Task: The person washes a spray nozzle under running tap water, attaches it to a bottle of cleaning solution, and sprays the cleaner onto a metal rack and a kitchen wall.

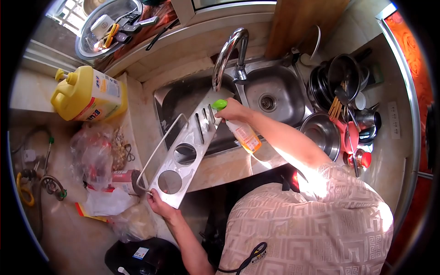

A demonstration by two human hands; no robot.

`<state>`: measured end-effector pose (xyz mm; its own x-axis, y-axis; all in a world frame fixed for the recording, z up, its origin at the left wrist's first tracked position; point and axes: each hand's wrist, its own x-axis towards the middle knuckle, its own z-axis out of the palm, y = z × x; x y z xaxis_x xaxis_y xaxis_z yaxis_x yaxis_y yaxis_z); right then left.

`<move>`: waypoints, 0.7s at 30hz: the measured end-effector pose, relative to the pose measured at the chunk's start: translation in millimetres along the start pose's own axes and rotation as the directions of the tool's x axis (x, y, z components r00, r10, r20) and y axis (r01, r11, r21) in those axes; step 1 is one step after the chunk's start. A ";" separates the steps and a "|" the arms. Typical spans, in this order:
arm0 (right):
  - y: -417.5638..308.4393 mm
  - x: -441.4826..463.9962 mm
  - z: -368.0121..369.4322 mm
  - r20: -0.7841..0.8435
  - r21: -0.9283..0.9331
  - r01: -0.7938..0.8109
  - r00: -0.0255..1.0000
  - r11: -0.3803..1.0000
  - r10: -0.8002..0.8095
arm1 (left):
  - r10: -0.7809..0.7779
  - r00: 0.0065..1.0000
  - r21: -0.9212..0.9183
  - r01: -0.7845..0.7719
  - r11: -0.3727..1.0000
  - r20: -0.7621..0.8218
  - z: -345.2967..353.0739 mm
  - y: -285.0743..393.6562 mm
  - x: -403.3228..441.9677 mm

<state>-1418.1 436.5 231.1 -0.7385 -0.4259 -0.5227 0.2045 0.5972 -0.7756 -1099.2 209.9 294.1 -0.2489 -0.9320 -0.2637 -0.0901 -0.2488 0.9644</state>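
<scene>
My left hand [161,206] is closed on the near lower corner of a long metal rack [184,176] with two round holes, several slots and a wire rail [162,141]. The rack slants over the front of the left sink basin [166,101], its far end under the faucet [229,50]. My right hand [237,111] grips a spray bottle [246,136] by its neck. Its green spray head [219,105] points left, just above the slotted part of the rack. The fingers partly hide the trigger.
A yellow jug [91,94] stands on the left counter, near plastic bags [94,153]. Right of the right basin [275,85] are a steel bowl [322,135], a dark pan [343,75] and a red-lidded jar [360,159]. A utensil basin [87,41] sits on the sill.
</scene>
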 end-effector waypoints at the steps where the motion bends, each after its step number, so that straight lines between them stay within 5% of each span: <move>1: 0.1 -6.0 -0.5 0.015 -0.052 -0.058 0.998 0.997 0.059 | -0.008 1.000 0.007 0.008 1.000 0.001 -1.0 0.2 -0.2; 3: -0.3 -16.4 -2.0 0.011 -0.069 -0.003 1.000 0.998 0.004 | -0.025 0.998 0.002 0.025 1.000 0.049 -6.8 -2.2 1.9; 9: 23.6 9.2 0.4 0.023 0.320 -0.078 0.997 0.944 0.074 | 0.002 1.000 0.001 -0.002 1.000 0.031 -3.6 -1.5 1.2; 16: 3.1 -8.4 -5.6 0.110 0.235 -0.131 0.988 0.963 0.107 | -0.008 1.000 -0.003 0.008 1.000 0.023 -4.9 -3.1 3.2; 19: 11.1 -0.9 -2.2 0.048 0.426 -0.099 0.995 0.899 0.086 | -0.002 1.000 0.001 0.002 1.000 0.026 -4.9 -2.7 2.6; 21: 22.6 12.4 3.8 0.019 0.296 -0.094 0.996 0.950 0.093 | 0.004 1.000 -0.001 -0.004 1.000 0.019 -4.3 -2.6 2.8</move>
<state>-1420.2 442.2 205.8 -0.7042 -0.3813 -0.5989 0.4542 0.4064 -0.7928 -1095.4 206.9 290.9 -0.2678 -0.9277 -0.2602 -0.0878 -0.2454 0.9654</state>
